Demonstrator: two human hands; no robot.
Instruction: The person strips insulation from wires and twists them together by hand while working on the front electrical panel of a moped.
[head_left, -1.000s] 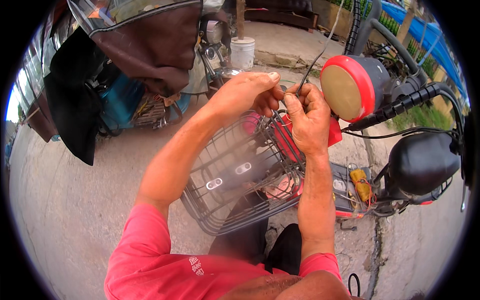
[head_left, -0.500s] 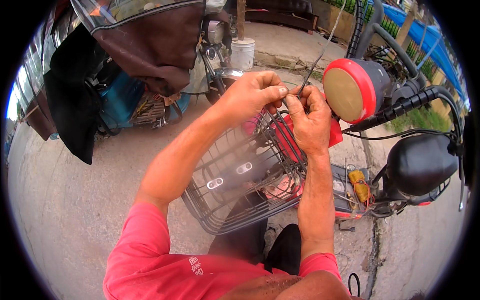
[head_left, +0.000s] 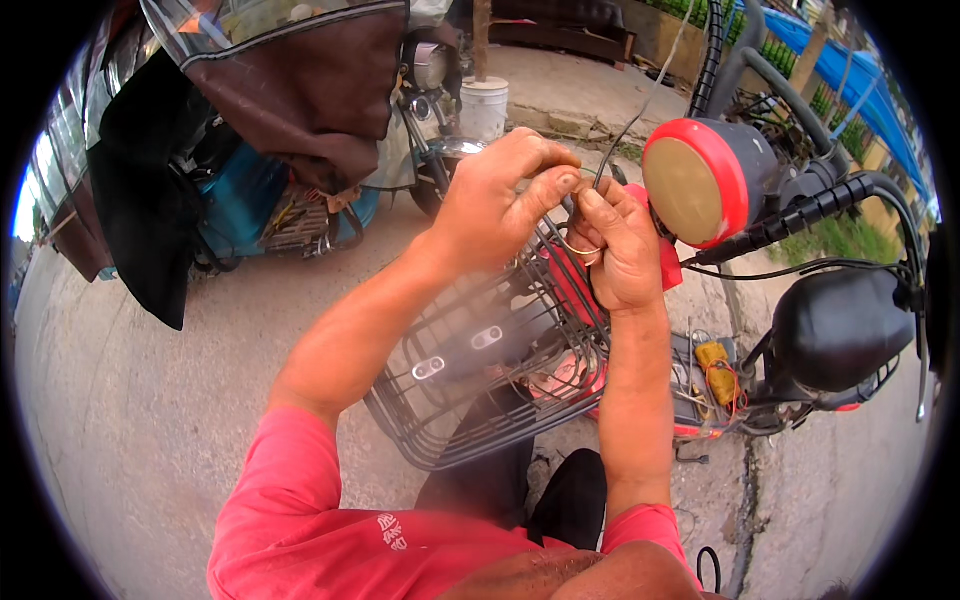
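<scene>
head: right hand [head_left: 622, 248] pinches dark cable [head_left: 606, 162], left hand [head_left: 508, 200] alongside

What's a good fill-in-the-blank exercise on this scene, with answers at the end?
Of the left hand and right hand, the ____ one is nearer the round headlight.
The headlight's rim is coloured ____.
A thin cable runs from the hands toward the picture's ____ edge.
The bucket's colour is ____.
Missing words: right; red; top; white.

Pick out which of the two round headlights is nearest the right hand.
The red-rimmed headlight, just beside the right hand. The silvery headlight has no red rim and is farther off, beside the brown cover.
</scene>
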